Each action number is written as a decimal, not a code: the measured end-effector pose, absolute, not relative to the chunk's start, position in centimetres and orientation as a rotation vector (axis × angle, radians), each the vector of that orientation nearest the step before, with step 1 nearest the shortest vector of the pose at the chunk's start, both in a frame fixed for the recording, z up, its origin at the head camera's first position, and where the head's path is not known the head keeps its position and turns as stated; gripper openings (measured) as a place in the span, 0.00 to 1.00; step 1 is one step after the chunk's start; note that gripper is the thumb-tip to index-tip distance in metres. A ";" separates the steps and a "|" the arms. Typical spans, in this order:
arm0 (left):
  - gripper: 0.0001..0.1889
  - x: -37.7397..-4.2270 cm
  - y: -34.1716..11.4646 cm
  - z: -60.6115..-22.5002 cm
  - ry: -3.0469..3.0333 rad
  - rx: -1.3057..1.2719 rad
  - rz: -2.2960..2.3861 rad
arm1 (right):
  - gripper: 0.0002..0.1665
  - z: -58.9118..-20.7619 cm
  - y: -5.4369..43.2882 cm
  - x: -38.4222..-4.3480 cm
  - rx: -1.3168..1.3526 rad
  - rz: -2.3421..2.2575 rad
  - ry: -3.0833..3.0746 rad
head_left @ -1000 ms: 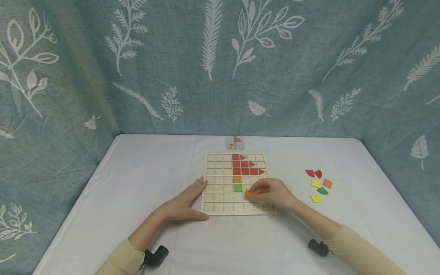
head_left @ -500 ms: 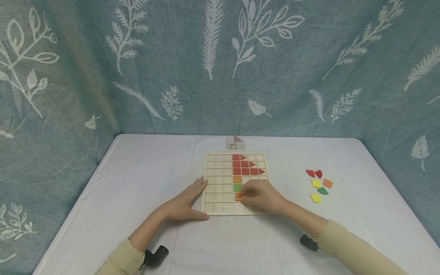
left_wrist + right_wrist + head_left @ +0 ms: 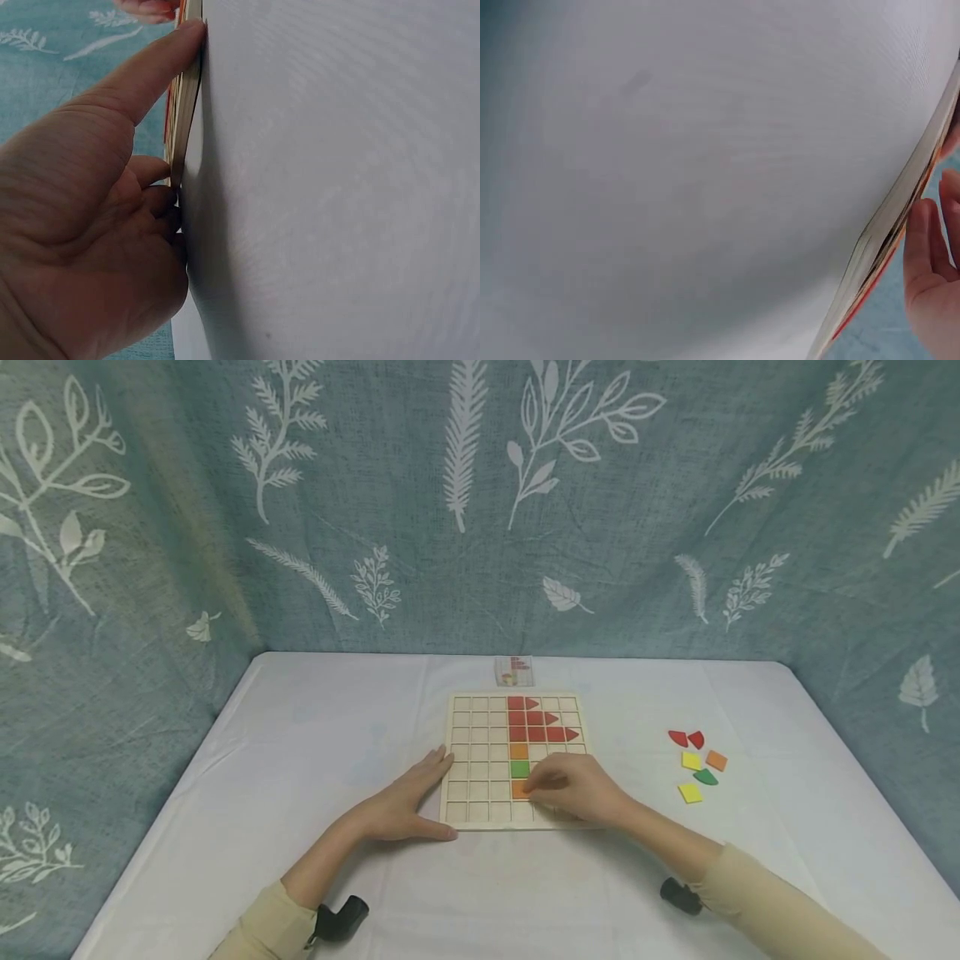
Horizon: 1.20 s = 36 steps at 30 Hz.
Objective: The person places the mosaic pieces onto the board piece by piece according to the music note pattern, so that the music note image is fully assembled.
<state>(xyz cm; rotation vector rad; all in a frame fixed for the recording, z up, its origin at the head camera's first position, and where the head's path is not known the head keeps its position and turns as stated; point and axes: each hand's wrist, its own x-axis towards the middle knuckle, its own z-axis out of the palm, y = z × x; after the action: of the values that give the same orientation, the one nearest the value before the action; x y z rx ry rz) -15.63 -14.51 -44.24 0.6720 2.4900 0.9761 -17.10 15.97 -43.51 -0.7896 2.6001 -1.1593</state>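
From here, the orange square (image 3: 519, 790) sits just left of the right hand (image 3: 573, 787), whose fingers pinch its right edge at the cell just nearer than the green square (image 3: 519, 769), while the left hand (image 3: 401, 800), farther off, spreads ungripping against the board (image 3: 477, 790).

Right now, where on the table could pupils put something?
Bare: tablecloth left of the left hand; and, beyond the right hand, between the board and loose tiles. Crowded: the board's middle, where that hand meets an orange tile.
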 end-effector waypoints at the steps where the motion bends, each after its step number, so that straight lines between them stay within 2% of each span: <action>1: 0.57 -15.6 -14.5 -44.2 2.490 0.672 0.974 | 0.06 -43.5 16.3 -17.0 -0.764 -1.155 2.602; 9: 0.58 -15.8 -14.5 -44.3 2.489 0.661 0.971 | 0.07 -42.9 19.6 -16.4 -0.565 -1.211 2.615; 21: 0.58 -15.7 -14.3 -44.2 2.494 0.650 0.967 | 0.10 -42.0 27.4 -15.2 -0.262 -1.068 2.806; 29: 0.58 -15.8 -14.3 -44.0 2.488 0.659 0.967 | 0.16 -41.4 32.3 -13.5 -0.428 -1.031 2.602; 36: 0.58 -15.8 -14.3 -43.7 2.478 0.659 0.975 | 0.16 -41.0 34.4 -11.4 -0.548 -0.979 2.454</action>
<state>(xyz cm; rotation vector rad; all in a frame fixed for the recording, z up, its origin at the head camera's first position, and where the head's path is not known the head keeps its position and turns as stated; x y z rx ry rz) -15.76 -14.31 -43.73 0.6587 2.4781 0.9754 -11.37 34.45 -40.99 -0.5479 2.4544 -0.9786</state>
